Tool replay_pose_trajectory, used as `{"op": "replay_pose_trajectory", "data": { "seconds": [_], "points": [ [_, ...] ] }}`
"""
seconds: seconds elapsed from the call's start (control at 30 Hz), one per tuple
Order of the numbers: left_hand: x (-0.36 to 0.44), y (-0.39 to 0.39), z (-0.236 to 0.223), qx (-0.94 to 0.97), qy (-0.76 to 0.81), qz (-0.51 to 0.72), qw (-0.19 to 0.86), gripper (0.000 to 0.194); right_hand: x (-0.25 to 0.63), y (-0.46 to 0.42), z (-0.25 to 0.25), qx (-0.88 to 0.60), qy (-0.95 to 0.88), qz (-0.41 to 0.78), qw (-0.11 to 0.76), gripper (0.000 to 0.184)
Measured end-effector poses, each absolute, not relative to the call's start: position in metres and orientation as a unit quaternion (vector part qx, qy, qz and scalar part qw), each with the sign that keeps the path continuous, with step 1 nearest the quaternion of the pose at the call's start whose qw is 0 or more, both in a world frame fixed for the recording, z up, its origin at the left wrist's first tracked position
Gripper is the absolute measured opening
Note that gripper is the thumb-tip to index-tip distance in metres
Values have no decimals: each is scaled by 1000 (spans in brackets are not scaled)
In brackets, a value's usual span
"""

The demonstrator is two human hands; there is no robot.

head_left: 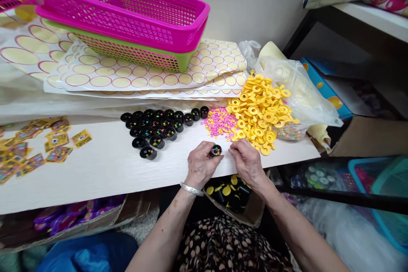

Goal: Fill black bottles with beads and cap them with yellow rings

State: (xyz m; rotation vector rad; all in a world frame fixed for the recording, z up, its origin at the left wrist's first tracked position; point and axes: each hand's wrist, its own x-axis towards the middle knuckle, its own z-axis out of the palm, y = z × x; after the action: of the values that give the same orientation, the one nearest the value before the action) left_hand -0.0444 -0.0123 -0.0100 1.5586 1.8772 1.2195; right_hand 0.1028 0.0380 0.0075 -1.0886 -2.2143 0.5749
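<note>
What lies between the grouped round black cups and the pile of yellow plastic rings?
A heap of small pink and yellow pieces, as the head view shows.

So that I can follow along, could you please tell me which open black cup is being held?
The black cup gripped by the left hand; the other open cups stand grouped on the table, untouched by the hands.

Small assembly workshop, grouped black cups [157,130], heaped yellow rings [259,114], circle-printed sheets [127,82], stacked baskets [153,33]
</note>
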Motion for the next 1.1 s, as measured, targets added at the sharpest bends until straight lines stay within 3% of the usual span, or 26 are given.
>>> {"op": "replay_pose_trajectory", "data": {
  "seconds": [0.07,0.3,0.63,0.93,1.1],
  "points": [
    [-44,-12,-9,559,677,433,204,10,95,40,16,-375,-846,217,311,14],
    [-42,-14,-6,561,678,427,207,14,77,43,32,-335,-915,125,189,22],
    [-43,-15,-6,563,672,436,205,15,69,42,37,-312,-943,25,110,22],
    [-42,-13,-6,567,674,428,204,16,76,45,27,-269,-949,53,155,24],
    [-42,-14,-5,564,673,435,199,13,72,46,30,-279,-950,53,128,22]
  ]
}}
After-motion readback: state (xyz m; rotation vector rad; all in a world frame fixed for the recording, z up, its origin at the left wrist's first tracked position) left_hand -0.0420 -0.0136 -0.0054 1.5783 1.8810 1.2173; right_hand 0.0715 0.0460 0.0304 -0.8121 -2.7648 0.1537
